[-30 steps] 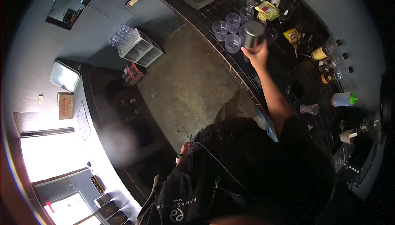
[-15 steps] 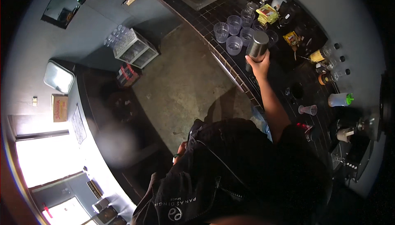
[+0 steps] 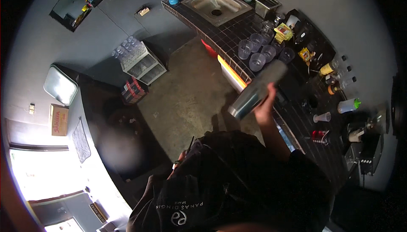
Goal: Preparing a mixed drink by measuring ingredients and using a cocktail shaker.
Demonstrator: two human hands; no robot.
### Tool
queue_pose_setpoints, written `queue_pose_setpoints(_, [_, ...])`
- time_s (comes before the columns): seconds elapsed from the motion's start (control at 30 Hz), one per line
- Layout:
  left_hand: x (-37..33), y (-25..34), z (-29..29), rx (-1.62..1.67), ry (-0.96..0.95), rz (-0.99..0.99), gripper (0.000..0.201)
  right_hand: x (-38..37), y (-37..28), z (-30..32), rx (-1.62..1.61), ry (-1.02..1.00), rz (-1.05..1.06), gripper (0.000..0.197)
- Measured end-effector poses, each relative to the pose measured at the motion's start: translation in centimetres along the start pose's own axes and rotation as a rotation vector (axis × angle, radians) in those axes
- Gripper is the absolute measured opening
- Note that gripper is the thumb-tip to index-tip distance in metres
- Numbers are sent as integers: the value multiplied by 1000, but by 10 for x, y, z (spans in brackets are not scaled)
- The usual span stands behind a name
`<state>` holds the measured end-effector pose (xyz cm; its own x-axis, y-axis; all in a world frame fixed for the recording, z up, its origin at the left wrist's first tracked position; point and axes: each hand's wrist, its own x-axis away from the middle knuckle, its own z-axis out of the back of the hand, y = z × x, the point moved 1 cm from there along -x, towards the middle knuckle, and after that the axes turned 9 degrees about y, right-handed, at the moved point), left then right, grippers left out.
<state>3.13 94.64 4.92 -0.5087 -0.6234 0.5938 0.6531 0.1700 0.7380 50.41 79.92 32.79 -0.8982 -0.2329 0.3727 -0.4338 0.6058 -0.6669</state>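
Note:
My right hand is wrapped round a metal cocktail shaker. The shaker is tilted over the counter's front edge, its far end blurred by motion and its narrow end toward the floor. Several clear plastic cups stand grouped on the black tiled counter, just beyond it. My left hand shows only in part, low beside my body, below a dark wristband. A thin dark stick-like thing rises next to it; whether the fingers hold it is hidden.
A steel sink is set in the counter's far end. Along the wall stand several bottles, a green-topped squeeze bottle, a jigger-shaped cup and a cup of red liquid. A white shelf stands across the floor.
My right hand has drawn the shaker back from above the cups toward me and tipped it from near upright to slanting. The view has shifted a little, showing more of the sink.

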Motion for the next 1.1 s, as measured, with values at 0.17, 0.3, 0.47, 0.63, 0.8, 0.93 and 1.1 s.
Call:
queue_pose_setpoints(0.17, [-34, -97, 86, -57, -13, -3, 28, -18, -100, -52, -187, 4, 420, 73])
queue_pose_setpoints(0.3, [-22, -62, 126, 703, 80, 179, 22, 29, -45, -58, -125, -326, 302, 65])
queue_pose_setpoints(0.47, [-17, -116, 120, 263, -466, -522, 43, 97, -15, -82, 136, -371, 155, 63])
queue_pose_setpoints(0.63, [-44, -67, 115, -295, -23, -537, 30, 19, -64, -43, -322, 50, 438, 67])
queue_pose_setpoints(0.8, [-80, -11, 118, -280, 128, -507, 30, 66, 101, -27, 121, -277, -496, 71])
queue_pose_setpoints(0.93, [-47, -36, 122, -305, 177, -380, 30, 51, 126, -61, 112, -329, -711, 73])
queue_pose_setpoints(1.1, [-55, -62, 98, -313, 249, -281, 31, 18, 5, -164, -495, -415, -203, 91])
